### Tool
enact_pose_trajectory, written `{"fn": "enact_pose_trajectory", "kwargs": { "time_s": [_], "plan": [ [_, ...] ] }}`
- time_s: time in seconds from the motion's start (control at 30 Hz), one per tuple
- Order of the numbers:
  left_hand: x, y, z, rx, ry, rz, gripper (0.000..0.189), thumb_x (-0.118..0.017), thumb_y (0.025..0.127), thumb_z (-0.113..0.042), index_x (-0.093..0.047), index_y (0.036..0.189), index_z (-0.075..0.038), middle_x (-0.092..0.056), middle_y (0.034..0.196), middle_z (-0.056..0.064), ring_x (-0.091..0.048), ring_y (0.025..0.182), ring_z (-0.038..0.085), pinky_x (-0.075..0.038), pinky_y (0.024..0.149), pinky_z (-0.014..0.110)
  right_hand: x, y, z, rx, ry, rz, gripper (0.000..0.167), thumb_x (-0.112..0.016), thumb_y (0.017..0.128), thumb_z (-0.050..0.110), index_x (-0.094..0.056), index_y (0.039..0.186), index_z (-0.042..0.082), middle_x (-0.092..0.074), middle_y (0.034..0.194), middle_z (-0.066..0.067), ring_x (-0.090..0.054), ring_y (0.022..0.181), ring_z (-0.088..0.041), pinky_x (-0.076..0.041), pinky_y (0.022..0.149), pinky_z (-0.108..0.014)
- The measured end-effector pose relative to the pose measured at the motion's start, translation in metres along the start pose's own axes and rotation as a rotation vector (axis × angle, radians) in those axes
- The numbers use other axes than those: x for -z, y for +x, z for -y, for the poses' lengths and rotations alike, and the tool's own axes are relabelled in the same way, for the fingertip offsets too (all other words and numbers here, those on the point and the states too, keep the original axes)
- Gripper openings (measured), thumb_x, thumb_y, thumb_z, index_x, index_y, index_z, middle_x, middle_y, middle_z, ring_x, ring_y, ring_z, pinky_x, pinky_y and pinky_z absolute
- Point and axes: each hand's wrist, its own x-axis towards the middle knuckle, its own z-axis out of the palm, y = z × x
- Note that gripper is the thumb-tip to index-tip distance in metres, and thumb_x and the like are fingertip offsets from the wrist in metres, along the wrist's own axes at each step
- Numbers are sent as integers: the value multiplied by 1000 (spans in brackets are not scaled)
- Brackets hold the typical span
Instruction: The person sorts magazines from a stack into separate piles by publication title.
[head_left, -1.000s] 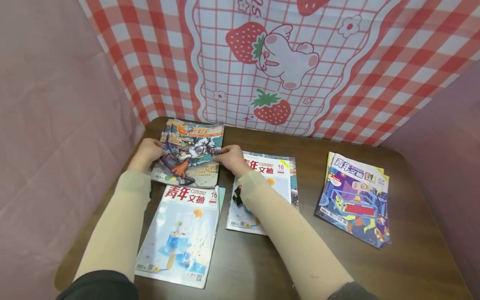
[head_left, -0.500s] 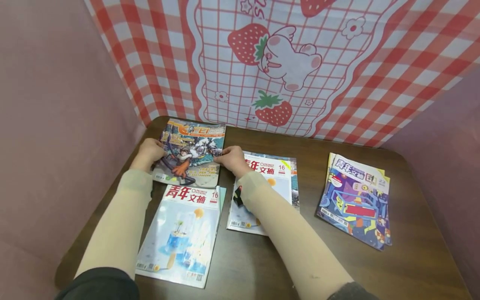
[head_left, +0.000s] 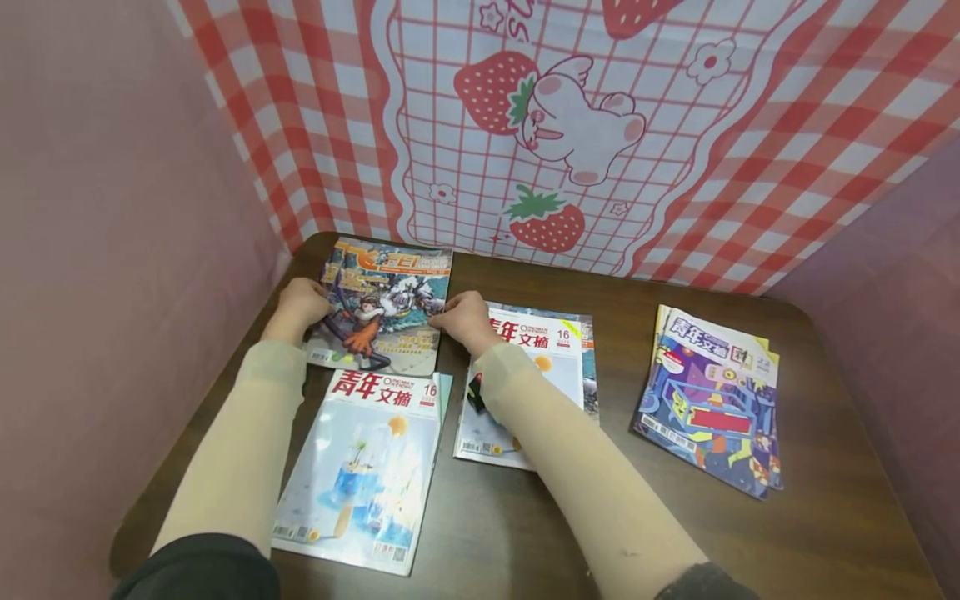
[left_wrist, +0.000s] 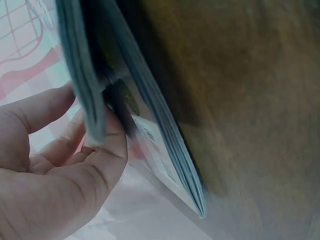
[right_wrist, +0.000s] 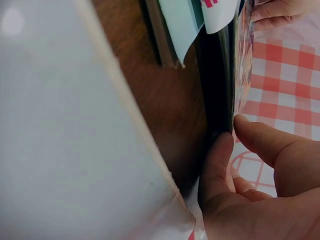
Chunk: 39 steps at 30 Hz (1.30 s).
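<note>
At the back left of the table, my left hand (head_left: 302,307) pinches the left edge of a colourful comic-cover magazine (head_left: 386,287). My right hand (head_left: 467,320) pinches its right edge. In the left wrist view the thumb is on the cover side and the fingers (left_wrist: 107,160) curl under; another magazine (left_wrist: 172,160) lies beneath, with a gap between. The right wrist view shows the thumb and fingers (right_wrist: 217,162) at the magazine's edge. Just in front, a white magazine with a popsicle cover (head_left: 352,467) meets the comic magazine's lower edge.
Under my right forearm lies a pile with another popsicle-cover magazine (head_left: 555,367) on top. Farther right is a slightly fanned pile with a purple-cover magazine (head_left: 705,400). The brown table (head_left: 600,517) backs onto a red-checked strawberry cloth (head_left: 547,221), with pink cloth (head_left: 112,250) at the sides.
Both hands keep hold of the comic-cover magazine in nearly the same place. The glare on its title has shifted slightly, and the head view has moved a little.
</note>
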Motion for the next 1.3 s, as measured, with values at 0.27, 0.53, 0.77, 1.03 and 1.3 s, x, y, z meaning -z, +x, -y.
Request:
{"fn": "enact_pose_trajectory", "kwargs": {
  "time_s": [0.27, 0.53, 0.77, 1.03, 1.3],
  "plan": [
    [-2, 3, 2, -27, 56, -53, 23, -68, 84, -3, -67, 104, 8, -61, 110, 26, -54, 102, 40, -48, 92, 53, 4, 0, 0, 0, -24, -2, 30, -87, 81, 18, -74, 101, 0, -69, 103, -12, -64, 92, -25, -56, 76, -38],
    [-3, -2, 2, -48, 42, -90, 24, -67, 83, -5, -67, 102, 8, -62, 105, 25, -57, 94, 38, -51, 84, 51, 8, -4, -9, 30, 36, -2, 29, -85, 85, 21, -74, 105, 2, -68, 100, -7, -63, 91, -23, -56, 75, -37],
    [-4, -15, -12, -105, -15, -136, 37, -66, 89, -12, -65, 118, 10, -62, 120, 30, -57, 107, 42, -50, 92, 53, 19, -11, -10, 92, 136, -27, 32, -81, 88, 21, -73, 110, 0, -69, 98, -7, -65, 88, -23, -56, 74, -38],
    [-11, -38, -39, -194, -141, -152, 40, -64, 95, -15, -63, 128, 8, -65, 118, 26, -61, 106, 39, -52, 89, 51, 41, -24, -14, 97, 259, -30, 43, -78, 92, 23, -67, 125, -2, -69, 103, -7, -67, 92, -28, -57, 76, -42],
    [-18, -61, -61, -267, -241, -123, 44, -68, 97, -20, -61, 133, 6, -65, 114, 23, -63, 99, 36, -53, 83, 48, 69, -35, -27, 106, 321, -91, 38, -78, 92, 24, -68, 123, 4, -69, 106, -7, -67, 96, -22, -56, 80, -39]
  ]
}}
